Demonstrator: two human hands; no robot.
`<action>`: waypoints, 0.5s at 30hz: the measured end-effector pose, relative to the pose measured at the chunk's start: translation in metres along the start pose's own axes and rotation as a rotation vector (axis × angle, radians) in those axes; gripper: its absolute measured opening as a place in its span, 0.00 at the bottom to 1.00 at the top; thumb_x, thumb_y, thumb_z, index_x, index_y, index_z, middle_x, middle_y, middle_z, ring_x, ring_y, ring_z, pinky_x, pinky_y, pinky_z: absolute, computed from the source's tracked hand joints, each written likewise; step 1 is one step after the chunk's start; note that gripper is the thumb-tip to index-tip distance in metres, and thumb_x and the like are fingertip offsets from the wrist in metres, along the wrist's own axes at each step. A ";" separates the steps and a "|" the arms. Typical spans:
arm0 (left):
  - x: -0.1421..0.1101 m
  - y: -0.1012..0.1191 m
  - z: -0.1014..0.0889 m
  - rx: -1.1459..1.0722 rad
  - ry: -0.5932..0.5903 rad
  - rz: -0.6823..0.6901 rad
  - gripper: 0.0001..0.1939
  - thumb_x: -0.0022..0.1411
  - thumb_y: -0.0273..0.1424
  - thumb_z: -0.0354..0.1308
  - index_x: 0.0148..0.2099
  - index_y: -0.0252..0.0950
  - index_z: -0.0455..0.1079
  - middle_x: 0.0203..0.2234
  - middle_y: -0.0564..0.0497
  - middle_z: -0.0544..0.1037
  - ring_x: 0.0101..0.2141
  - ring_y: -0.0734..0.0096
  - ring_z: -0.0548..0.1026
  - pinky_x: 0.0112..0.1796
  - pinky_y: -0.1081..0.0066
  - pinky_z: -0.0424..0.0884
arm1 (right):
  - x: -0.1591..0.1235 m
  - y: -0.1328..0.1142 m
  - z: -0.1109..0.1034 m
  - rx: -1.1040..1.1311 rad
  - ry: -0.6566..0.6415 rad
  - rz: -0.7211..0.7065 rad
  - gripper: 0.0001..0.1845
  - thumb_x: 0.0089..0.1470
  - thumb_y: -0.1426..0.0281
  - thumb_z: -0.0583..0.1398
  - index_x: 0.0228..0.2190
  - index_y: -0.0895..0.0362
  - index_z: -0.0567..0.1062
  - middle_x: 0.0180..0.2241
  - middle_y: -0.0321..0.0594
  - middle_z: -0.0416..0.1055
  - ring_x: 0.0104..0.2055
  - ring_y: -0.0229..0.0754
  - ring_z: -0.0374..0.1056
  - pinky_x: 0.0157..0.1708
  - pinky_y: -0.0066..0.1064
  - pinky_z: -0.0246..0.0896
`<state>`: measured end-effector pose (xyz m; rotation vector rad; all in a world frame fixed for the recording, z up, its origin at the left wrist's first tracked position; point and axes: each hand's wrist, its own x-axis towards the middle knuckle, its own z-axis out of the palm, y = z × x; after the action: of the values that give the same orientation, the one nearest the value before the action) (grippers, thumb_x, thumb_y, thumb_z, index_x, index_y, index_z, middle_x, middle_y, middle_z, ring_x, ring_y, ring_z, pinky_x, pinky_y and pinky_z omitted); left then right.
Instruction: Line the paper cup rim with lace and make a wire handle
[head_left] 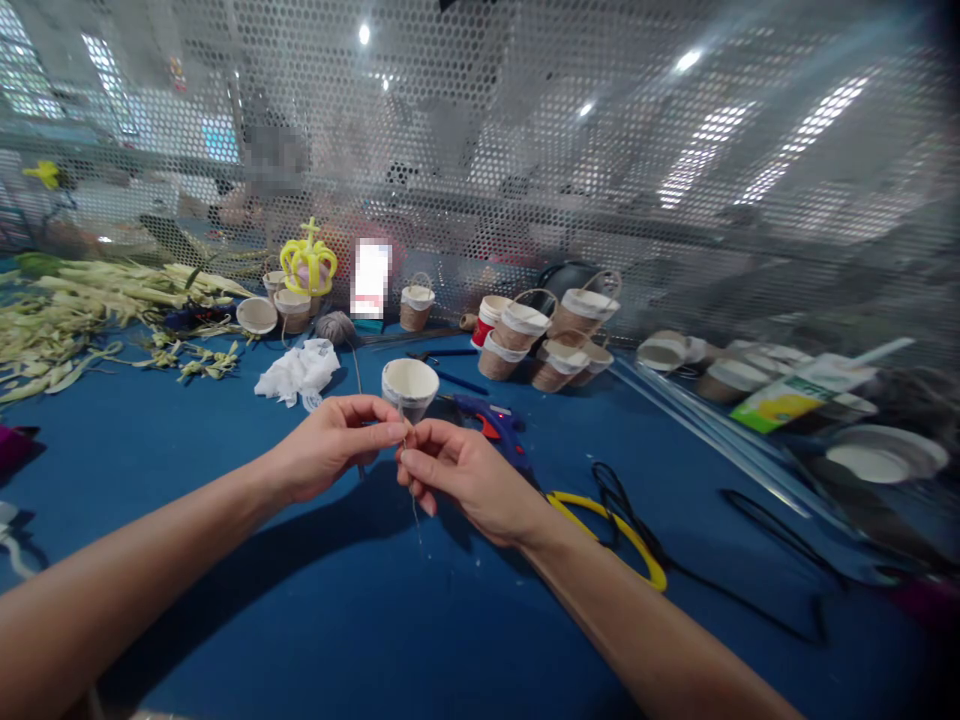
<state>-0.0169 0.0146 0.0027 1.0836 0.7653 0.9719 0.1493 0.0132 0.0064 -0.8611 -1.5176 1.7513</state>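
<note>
My left hand [330, 445] and my right hand [461, 475] meet above the blue table [315, 610], fingertips pinched together. Between them they hold a small paper cup [409, 386], white inside and wrapped in brown twine, together with a thin strand of twine [413, 500] that hangs down below my right fingers. The cup's mouth faces me. A grey ball of twine [335, 326] lies further back on the table.
Several twine-wrapped cups [544, 335] stand at the back by a perforated metal screen [525, 150]. A blue glue gun [491, 418], yellow-handled scissors [611, 525], a white cloth [298, 372], a yellow crown [308, 262] and pale dried leaves [82, 305] lie around. A person sits behind the screen.
</note>
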 end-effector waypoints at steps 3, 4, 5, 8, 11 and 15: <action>0.000 0.001 0.001 0.029 0.024 0.012 0.11 0.45 0.34 0.64 0.26 0.32 0.67 0.21 0.55 0.71 0.19 0.83 0.62 0.20 0.77 0.52 | 0.000 0.000 -0.001 -0.031 0.014 -0.016 0.12 0.43 0.65 0.63 0.25 0.60 0.67 0.21 0.32 0.66 0.19 0.29 0.61 0.17 0.22 0.57; 0.000 0.002 0.001 0.034 0.026 0.018 0.11 0.46 0.33 0.64 0.26 0.32 0.68 0.21 0.55 0.70 0.18 0.83 0.61 0.20 0.77 0.51 | 0.000 -0.001 -0.001 -0.043 0.017 -0.021 0.13 0.43 0.64 0.63 0.25 0.60 0.67 0.21 0.31 0.66 0.19 0.29 0.61 0.18 0.23 0.57; 0.000 0.002 0.001 0.040 0.025 0.025 0.10 0.46 0.33 0.64 0.26 0.32 0.68 0.20 0.56 0.70 0.18 0.84 0.60 0.20 0.77 0.51 | 0.000 -0.001 -0.001 -0.054 0.020 -0.025 0.13 0.43 0.64 0.63 0.25 0.60 0.67 0.21 0.31 0.66 0.18 0.29 0.60 0.18 0.23 0.57; 0.000 0.002 0.001 0.062 0.028 0.050 0.09 0.46 0.33 0.63 0.26 0.32 0.68 0.20 0.56 0.70 0.19 0.83 0.59 0.21 0.77 0.51 | -0.002 -0.003 -0.001 -0.084 0.032 -0.025 0.14 0.42 0.63 0.63 0.24 0.59 0.66 0.21 0.31 0.66 0.18 0.29 0.60 0.18 0.24 0.56; 0.000 0.002 0.001 0.103 0.051 0.077 0.08 0.47 0.32 0.63 0.26 0.32 0.69 0.24 0.54 0.72 0.20 0.83 0.60 0.21 0.76 0.52 | -0.002 -0.004 0.000 -0.114 0.046 -0.021 0.14 0.42 0.62 0.63 0.24 0.59 0.66 0.20 0.30 0.65 0.17 0.29 0.60 0.19 0.24 0.55; -0.001 0.003 0.002 0.155 0.087 0.092 0.07 0.46 0.30 0.63 0.25 0.32 0.69 0.25 0.53 0.73 0.20 0.82 0.61 0.22 0.76 0.54 | -0.001 -0.003 0.000 -0.125 0.064 -0.039 0.14 0.43 0.63 0.63 0.24 0.59 0.65 0.20 0.29 0.65 0.16 0.28 0.59 0.19 0.24 0.53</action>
<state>-0.0157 0.0136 0.0063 1.2261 0.8789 1.0566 0.1504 0.0126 0.0090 -0.9342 -1.6043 1.5999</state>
